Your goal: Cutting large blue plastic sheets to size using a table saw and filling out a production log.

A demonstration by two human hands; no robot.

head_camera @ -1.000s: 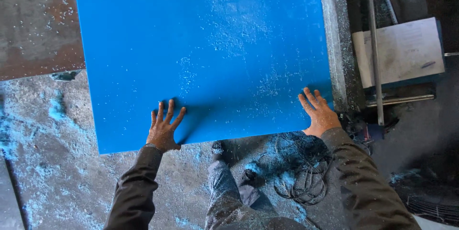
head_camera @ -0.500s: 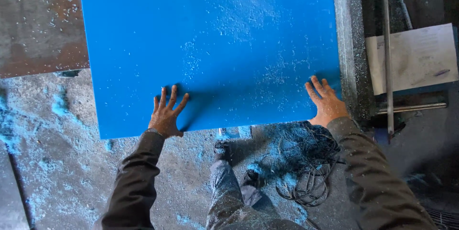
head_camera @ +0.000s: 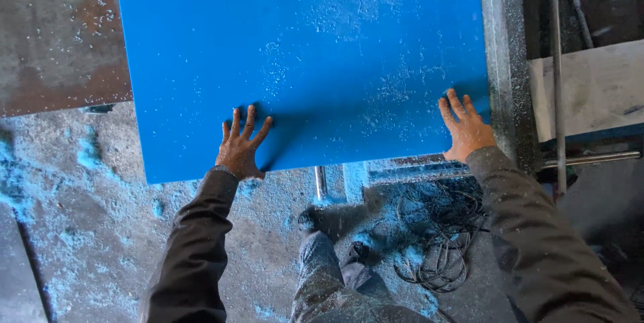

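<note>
The big flat plastic sheet (head_camera: 302,61) is bright blue, with tiny white specks sprinkled over it like dust. The hands (head_camera: 240,152) on it look brown and dusty, and the long sleeves (head_camera: 194,242) are dark grey. The concrete floor (head_camera: 87,229) is grey with pale blue powder in patches. The flat metal plate (head_camera: 57,34) is rusty brown and grey. The tangled wire (head_camera: 436,242) is black. The wooden board (head_camera: 597,88) is pale cream.

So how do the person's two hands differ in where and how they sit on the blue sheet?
The left hand lies in from the blue sheet's left corner, fingers spread wide. The right hand sits at its right corner beside the metal rail, fingers closer together. Both press flat, palms down, along the near edge.
</note>
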